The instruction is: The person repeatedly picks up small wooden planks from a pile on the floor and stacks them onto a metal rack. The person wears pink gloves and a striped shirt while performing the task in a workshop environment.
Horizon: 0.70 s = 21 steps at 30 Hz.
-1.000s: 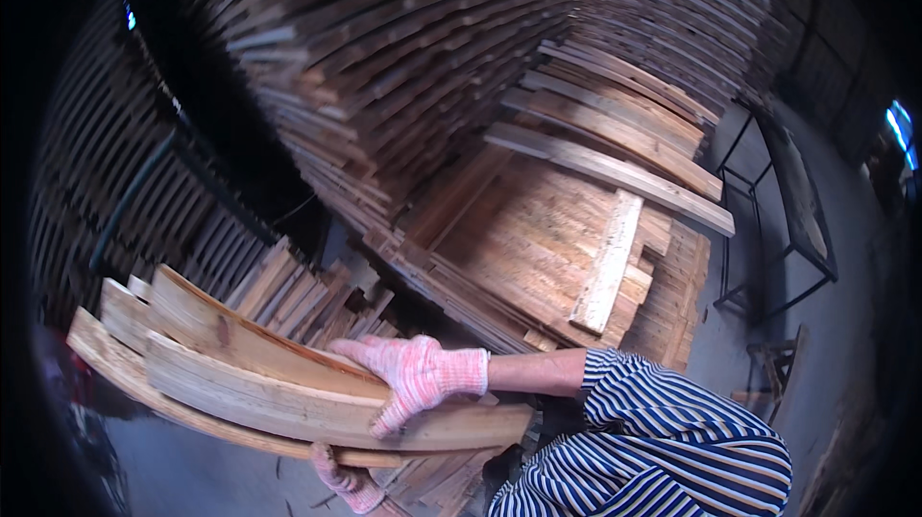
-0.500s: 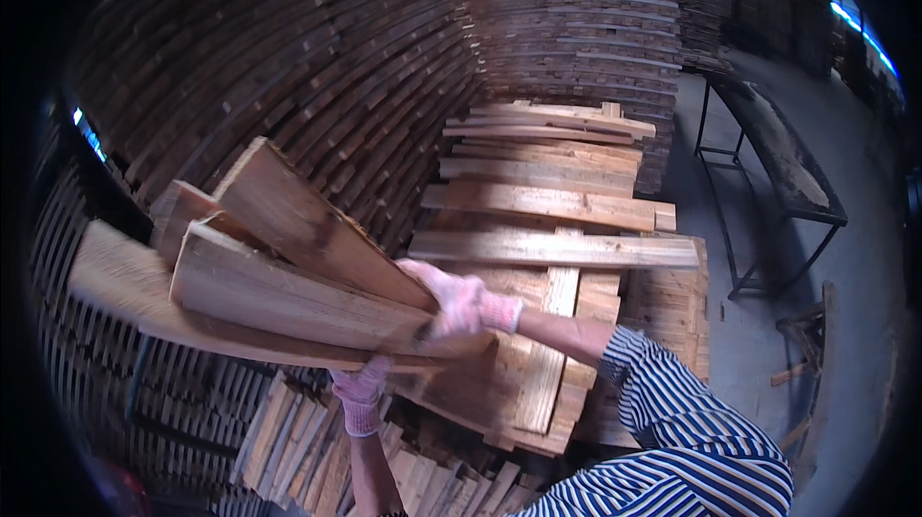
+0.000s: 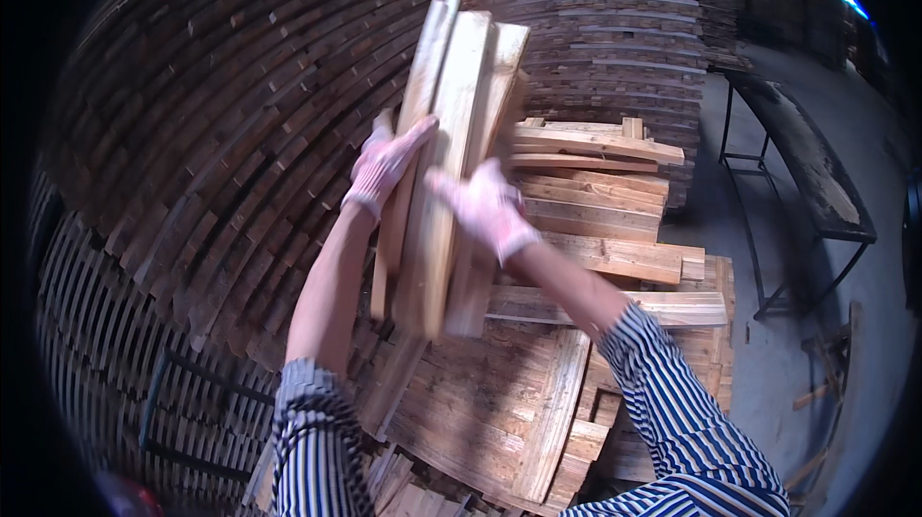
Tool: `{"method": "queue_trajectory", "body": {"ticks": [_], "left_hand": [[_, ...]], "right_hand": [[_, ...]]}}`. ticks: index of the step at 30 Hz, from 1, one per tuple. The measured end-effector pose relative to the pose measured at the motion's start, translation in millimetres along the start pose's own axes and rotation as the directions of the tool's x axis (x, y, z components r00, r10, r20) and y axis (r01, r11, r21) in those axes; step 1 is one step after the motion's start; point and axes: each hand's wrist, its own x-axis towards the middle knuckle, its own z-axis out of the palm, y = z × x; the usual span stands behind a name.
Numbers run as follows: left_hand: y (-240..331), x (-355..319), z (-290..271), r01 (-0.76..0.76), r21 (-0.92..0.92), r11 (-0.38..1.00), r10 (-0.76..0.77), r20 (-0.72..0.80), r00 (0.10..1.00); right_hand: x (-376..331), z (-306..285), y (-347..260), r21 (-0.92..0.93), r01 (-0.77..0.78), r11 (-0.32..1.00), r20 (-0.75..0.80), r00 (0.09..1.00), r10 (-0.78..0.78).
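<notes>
Between my two gloved hands is a bundle of wooden boards (image 3: 459, 85), held up on end and tilted slightly, their narrow edges toward me. My left hand (image 3: 384, 164), in a pink knit glove, grips the bundle's left side with the thumb over the front. On the right side, my right hand (image 3: 485, 205) clasps the boards, thumb lying across their edges; motion blurs it a little. Beneath and behind the bundle is a stack of planks (image 3: 461, 392), with a loose board (image 3: 552, 416) lying lengthwise on it. Several cross boards (image 3: 615, 256) lie farther back on that stack.
High walls of stacked wood strips (image 3: 240, 123) rise on the left and at the back (image 3: 615, 27). A dark metal-framed table (image 3: 802, 157) stands on the concrete floor to the right. More cut boards (image 3: 403, 483) lie low in front.
The boards have swung from lying flat, fanned out to the left, to a tighter upright bundle nearer the middle. My left hand has moved up from beneath them to their left side.
</notes>
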Motion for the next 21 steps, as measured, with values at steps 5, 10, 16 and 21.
{"method": "queue_trajectory", "body": {"ticks": [5,10,16,21], "left_hand": [[-65,35,60,-0.117,0.328,0.937,0.02,0.286,0.958],[-199,-58,50,-0.167,-0.016,0.986,0.166,0.254,0.953],[-330,-222,-46,0.038,-0.168,0.985,-0.05,-0.067,0.997],[-440,-428,-137,0.47,0.011,0.883,-0.435,-0.36,0.826]], "right_hand": [[101,-8,33,-0.694,-0.025,0.719,-0.007,1.0,0.027],[90,17,83,-0.796,0.086,0.599,0.152,0.986,0.06],[108,-27,100,-0.792,0.317,0.522,0.22,0.945,-0.241],[-47,3,61,-0.622,0.472,0.625,0.303,0.881,-0.364]]}}
